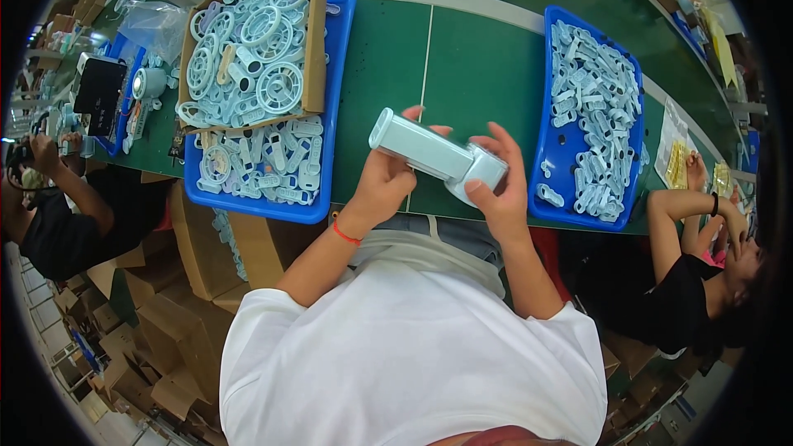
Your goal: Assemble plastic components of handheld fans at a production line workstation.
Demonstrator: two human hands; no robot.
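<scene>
- Centrally, one pale-blue housing (429, 151) was held above the green bench (384, 58).
- Left hand (388, 182): wrapped round the long section, presumably taking its weight.
- Right hand (505, 190): pinched the short end between thumb and fingers, probably for steadiness.
- Left tray (340, 74), right tray (562, 167): flanked it, seemingly for reach.

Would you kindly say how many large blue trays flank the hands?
2: left tray beneath the cardboard box, right tray holding small parts. Stacked ones might be hidden.
</scene>
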